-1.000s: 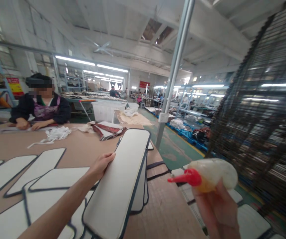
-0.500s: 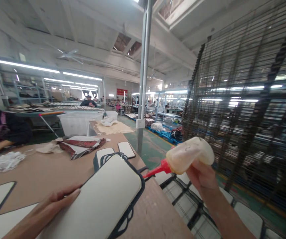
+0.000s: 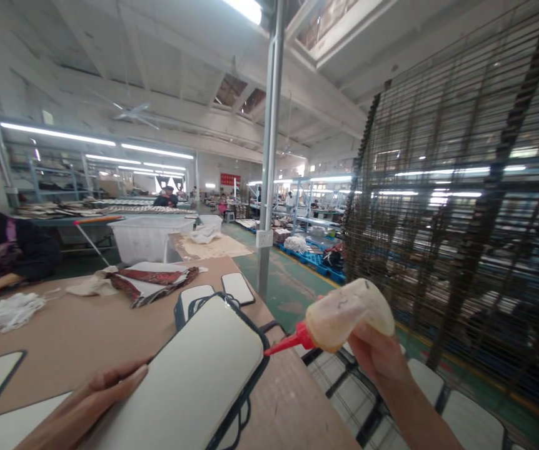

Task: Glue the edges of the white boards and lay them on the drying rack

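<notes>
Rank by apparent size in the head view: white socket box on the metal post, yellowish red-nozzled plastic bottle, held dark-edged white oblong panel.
1. Held panel
2. Plastic bottle
3. Socket box, though it stands farther away

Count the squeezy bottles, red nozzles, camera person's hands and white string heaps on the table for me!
Bottle: 1
Nozzle: 1
Hands: 2 (left hand, right hand)
String heap: 1
Total: 5
</notes>
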Motion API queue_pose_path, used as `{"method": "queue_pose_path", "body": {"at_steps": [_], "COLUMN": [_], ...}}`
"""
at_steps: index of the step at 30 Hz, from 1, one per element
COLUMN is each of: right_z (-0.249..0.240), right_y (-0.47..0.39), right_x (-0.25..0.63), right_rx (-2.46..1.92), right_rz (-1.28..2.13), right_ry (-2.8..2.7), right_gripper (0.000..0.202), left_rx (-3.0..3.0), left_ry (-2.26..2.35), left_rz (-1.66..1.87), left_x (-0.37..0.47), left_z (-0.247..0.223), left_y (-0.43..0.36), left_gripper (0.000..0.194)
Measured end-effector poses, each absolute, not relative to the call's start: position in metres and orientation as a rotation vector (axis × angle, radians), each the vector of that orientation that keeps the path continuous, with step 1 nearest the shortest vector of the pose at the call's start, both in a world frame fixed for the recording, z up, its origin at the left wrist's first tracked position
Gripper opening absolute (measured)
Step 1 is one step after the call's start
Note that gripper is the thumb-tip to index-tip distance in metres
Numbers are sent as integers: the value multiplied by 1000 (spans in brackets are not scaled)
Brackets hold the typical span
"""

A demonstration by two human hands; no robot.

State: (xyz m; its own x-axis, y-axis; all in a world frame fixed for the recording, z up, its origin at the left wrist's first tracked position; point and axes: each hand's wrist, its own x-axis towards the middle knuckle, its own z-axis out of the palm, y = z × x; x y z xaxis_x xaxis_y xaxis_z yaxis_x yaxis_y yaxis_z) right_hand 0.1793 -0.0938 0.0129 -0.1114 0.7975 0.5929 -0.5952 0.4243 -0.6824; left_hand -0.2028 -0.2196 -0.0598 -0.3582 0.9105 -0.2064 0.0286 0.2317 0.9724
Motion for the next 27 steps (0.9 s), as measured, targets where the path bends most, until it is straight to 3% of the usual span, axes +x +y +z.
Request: {"method": "queue_pose_path", "body": {"at_steps": [9,15,21,27], "right_z": [-13,-18,-34,-42], "right_y": [-107,-97,-95,-72], "right_x": [164,162,143,127], "right_rx": [-209,-252,-282,-416], "right_rz": [1310,1180,1376,1115], "right_ry": [-1098,-971,-956,-845], "right_gripper": [53,52,45,45], "left_rx": [708,726,822,849], "left_ry": [1635,1471,1481,1440], "left_rz": [1305,1306,1422,1489], "left_x": [-194,-187,-161,-116], "left_z": [-61,-55,-64,-79], "left_y": [-212,-214,-185,-144], "left_gripper": [55,49,50,34]}}
